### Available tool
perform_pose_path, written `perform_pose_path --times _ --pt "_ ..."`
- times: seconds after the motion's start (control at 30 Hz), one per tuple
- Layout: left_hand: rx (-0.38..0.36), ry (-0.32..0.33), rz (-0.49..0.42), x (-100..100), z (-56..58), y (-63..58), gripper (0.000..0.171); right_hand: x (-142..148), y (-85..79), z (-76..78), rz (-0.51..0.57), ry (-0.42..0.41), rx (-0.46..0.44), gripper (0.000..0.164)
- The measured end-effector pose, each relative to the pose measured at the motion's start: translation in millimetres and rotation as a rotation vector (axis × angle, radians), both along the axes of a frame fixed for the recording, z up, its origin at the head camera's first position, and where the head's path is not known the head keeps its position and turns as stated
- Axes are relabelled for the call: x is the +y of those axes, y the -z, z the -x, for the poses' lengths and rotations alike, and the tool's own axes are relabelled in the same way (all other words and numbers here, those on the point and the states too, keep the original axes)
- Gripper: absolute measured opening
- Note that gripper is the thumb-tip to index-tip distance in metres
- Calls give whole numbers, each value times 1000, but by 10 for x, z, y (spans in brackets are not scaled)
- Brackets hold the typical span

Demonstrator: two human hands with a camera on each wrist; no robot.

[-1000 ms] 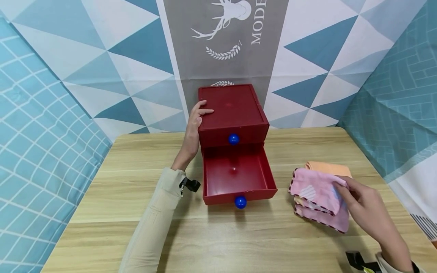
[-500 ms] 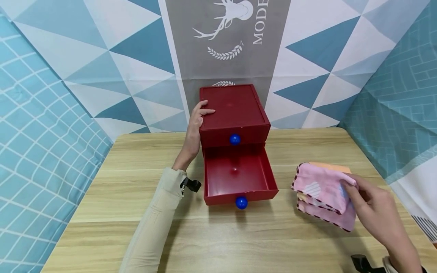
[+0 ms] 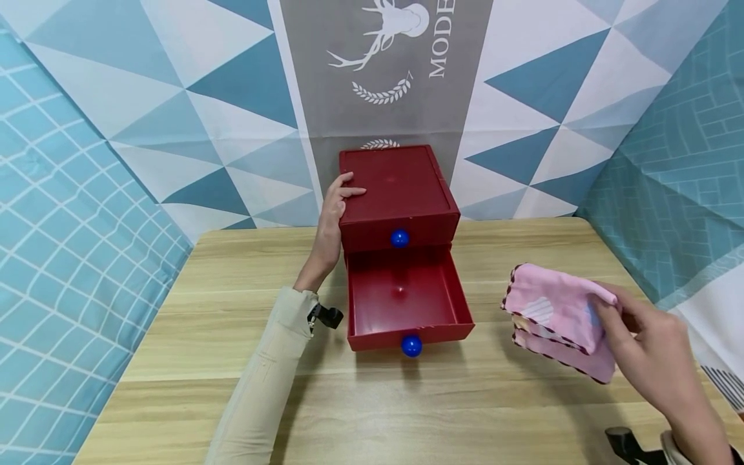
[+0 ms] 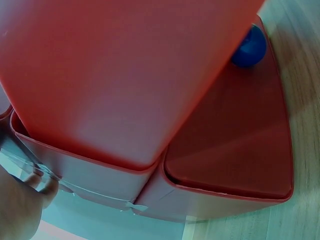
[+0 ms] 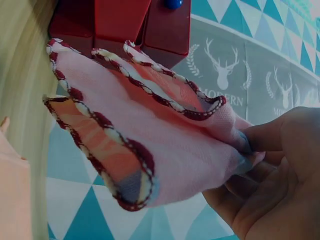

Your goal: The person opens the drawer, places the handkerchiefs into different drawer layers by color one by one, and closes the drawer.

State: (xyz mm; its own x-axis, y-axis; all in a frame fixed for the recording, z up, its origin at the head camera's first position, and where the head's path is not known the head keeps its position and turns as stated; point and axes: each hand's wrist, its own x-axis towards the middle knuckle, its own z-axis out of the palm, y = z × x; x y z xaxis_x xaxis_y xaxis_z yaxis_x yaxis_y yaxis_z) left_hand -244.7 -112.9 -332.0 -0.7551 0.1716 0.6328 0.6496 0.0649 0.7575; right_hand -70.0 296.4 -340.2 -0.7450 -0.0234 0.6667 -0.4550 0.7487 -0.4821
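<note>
Head view first: the right hand pinches a folded pink cloth between its thumb and curled fingers, with the cloth raised above the wooden table, to the right of a red drawer unit and apart from it. The left hand rests at the unit's upper left edge, its fingers loosely extended over the top and gripping nothing. Below the closed top drawer, another drawer stands pulled out, a blue knob on its front; the left wrist view shows a closed lower drawer beneath it. From the right wrist, the cloth's layers hang slightly apart (their edges are stitched in dark red and white), and a peach-coloured piece is cut off at the picture's left edge. Behind everything hangs a patterned backdrop.
</note>
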Motion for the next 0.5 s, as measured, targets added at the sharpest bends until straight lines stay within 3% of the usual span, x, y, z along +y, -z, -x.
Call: perform_pose_path --times 0.5 --pt "-3 10 -9 -12 -11 -10 46 -226 -272 71 22 -60 139 21"
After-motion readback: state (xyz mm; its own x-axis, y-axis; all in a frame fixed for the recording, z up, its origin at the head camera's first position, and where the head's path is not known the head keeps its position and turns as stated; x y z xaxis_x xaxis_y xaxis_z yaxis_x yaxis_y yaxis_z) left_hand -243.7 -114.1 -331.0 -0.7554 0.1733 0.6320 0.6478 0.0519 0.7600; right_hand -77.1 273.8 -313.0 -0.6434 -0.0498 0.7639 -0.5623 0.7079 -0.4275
